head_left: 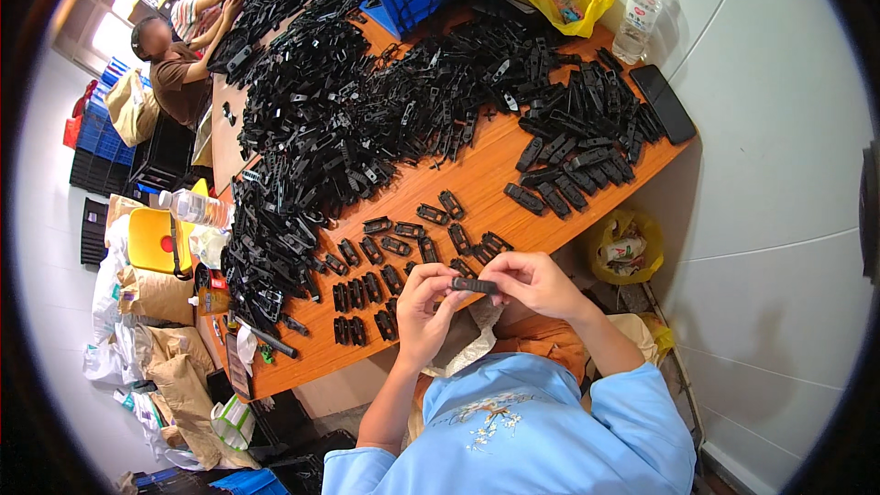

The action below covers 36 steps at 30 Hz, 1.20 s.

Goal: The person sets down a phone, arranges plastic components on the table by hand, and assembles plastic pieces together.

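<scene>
At the near edge of the wooden table (316, 362), one small black part (474, 285) is up in two-handed play: the left hand (423, 312) has thumb and fingers clamped on its left end, the right hand (541, 282) pinches its right end. Just beyond, black pieces (357, 293) sit in loose rows on the table; a dark heap (312, 101) crowds its far side, a black phone (663, 104) at its right end.

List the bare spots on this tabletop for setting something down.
Bare wood lies between the small spaced parts and the right-hand pile; another patch separates their left end from the black rod. The big heap is crowded.
</scene>
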Available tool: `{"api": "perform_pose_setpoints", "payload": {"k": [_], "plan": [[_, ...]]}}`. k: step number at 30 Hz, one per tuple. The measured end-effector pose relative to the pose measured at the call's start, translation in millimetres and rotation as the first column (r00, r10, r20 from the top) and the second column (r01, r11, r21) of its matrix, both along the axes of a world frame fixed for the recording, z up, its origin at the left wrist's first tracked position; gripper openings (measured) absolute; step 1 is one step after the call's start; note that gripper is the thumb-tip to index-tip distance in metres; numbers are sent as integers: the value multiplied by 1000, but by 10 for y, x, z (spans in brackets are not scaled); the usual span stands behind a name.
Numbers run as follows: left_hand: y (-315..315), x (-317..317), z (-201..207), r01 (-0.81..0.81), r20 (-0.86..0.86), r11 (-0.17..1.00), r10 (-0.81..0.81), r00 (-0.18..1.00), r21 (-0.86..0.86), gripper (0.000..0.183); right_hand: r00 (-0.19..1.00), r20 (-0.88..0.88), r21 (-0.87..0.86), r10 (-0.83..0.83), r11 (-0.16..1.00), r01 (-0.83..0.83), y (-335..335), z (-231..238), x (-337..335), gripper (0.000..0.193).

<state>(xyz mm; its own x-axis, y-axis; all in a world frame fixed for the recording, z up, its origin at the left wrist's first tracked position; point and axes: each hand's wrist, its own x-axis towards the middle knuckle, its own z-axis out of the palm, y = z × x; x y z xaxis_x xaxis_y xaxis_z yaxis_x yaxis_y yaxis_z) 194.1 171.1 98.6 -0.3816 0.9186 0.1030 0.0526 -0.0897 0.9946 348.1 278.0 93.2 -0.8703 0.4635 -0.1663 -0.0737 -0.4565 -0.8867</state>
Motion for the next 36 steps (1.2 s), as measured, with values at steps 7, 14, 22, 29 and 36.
{"api": "perform_pose_setpoints", "payload": {"k": [7,14,22,29,36], "plan": [[488,22,77,187,-66,963,-203,977,-195,12,898,-93,154,-430,885,440,13,-175,194,14],[1649,-509,-326,-91,-925,993,-40,379,-80,22,782,-44,137,-622,771,622,165,-371,515,13],[1703,-618,-519,-192,-935,979,134,329,73,17,676,-73,65,-733,673,737,227,-352,530,15],[1353,-512,-555,-164,64,983,169,984,-80,20,769,-241,-253,-592,803,539,244,-177,27,15],[1707,-755,-668,-206,481,966,256,839,-156,25,721,-215,-393,-658,734,553,263,-324,-248,18]]}}
